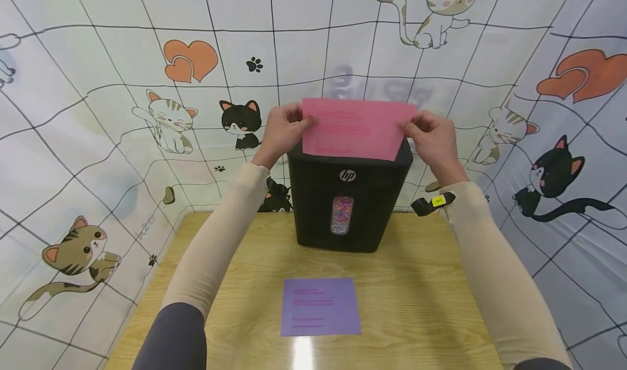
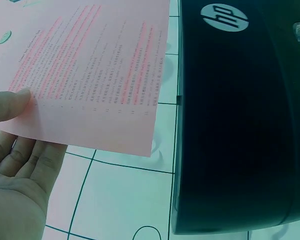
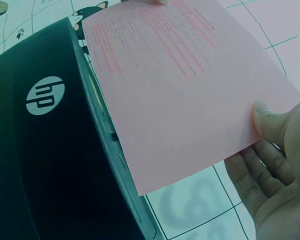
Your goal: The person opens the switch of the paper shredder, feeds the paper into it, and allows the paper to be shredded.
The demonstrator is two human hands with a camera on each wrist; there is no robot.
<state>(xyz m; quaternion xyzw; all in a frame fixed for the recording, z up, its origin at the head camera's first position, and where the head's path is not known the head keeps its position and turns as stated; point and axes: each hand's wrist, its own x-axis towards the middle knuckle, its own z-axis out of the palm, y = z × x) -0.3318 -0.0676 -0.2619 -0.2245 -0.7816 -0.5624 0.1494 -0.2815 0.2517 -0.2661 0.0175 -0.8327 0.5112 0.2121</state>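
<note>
- Progress: feeding stage, roughly midway as judged from the layout — pink sheet [image 1: 356, 128] held over HP paper shredder [image 1: 349, 196], lower edge at the top slot; from the right wrist view, leading edge looks just at or barely inside the slot, depth not clear.
- Left hand [image 1: 281, 130]: pinching left edge of pink sheet, thumb [image 2: 10, 105] on the printed face, remaining fingers behind the paper, palm loosely open below.
- Right hand [image 1: 433, 139]: pinching right edge of same sheet, thumb [image 3: 270, 122] on front, other fingers spread underneath.
- Pink sheet: printed with red text lines, kept flat and level between both hands, nearly upright, tilted slightly toward the camera.
- Shredder: black, standing at the back of wooden table [image 1: 421, 283], against the cat-print backdrop [image 1: 98, 114]; front window [image 1: 342, 215] showing coloured shreds inside, so bin already part filled.
- Still waiting: purple sheet [image 1: 320, 307], lying flat on the table near the front edge, well apart from both hands, untouched.
- Left to do, by judgement: pink sheet fully into the slot, then purple sheet.
- Wrist strap with yellow tag [image 1: 435, 202] visible on right forearm sleeve.
</note>
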